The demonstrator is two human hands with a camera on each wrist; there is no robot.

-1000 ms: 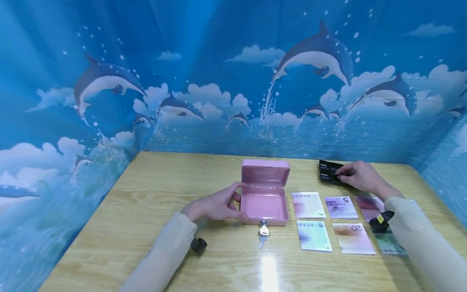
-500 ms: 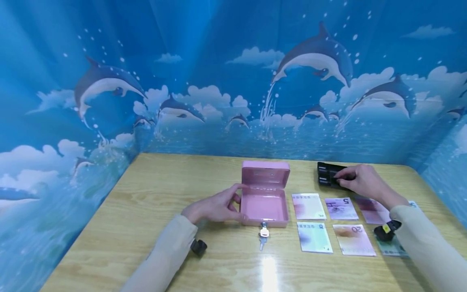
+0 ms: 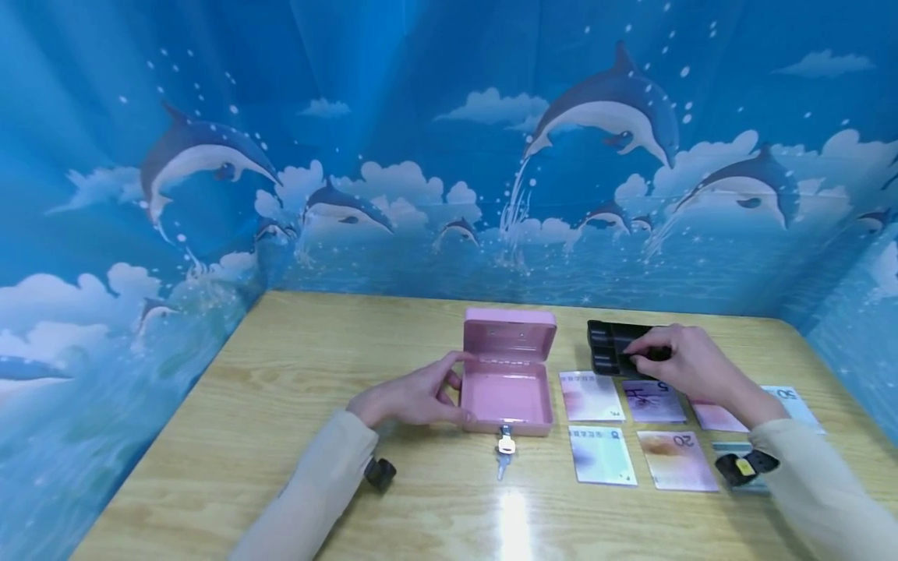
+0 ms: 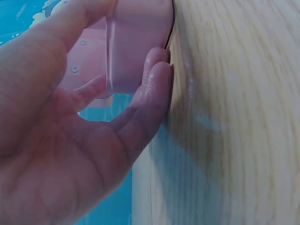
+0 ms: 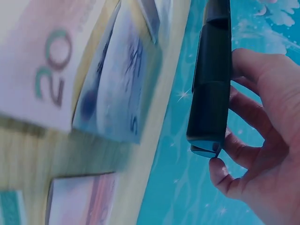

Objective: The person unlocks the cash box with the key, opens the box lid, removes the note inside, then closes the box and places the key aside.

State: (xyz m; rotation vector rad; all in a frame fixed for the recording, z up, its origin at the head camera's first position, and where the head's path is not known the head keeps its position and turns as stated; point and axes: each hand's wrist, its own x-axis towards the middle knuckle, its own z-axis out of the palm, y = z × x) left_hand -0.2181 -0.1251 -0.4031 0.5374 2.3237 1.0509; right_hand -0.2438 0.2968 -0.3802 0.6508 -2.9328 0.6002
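A pink cash box [image 3: 507, 396] stands on the table with its lid raised. My left hand [image 3: 414, 393] holds its left side wall; in the left wrist view the thumb is at the upper edge and curled fingers lie low along the wall [image 4: 138, 47]. Keys [image 3: 505, 446] hang from the front lock. A black compartment tray [image 3: 607, 347] hangs raised behind the banknotes, and my right hand [image 3: 687, 362] pinches it near its middle from above. In the right wrist view the tray [image 5: 211, 93] appears edge-on beside the fingers.
Several banknotes lie in two rows right of the box, including a purple 5 note [image 3: 654, 403] and an orange-pink 20 note [image 3: 678, 460]. My right forearm partly covers a green note [image 3: 730, 448]. A dolphin-print curtain [image 3: 421, 156] borders the table [image 3: 337, 335].
My right hand has moved left and slightly toward me with the black tray, which now overlaps the tops of the notes in view. The left hand and cash box have stayed put.
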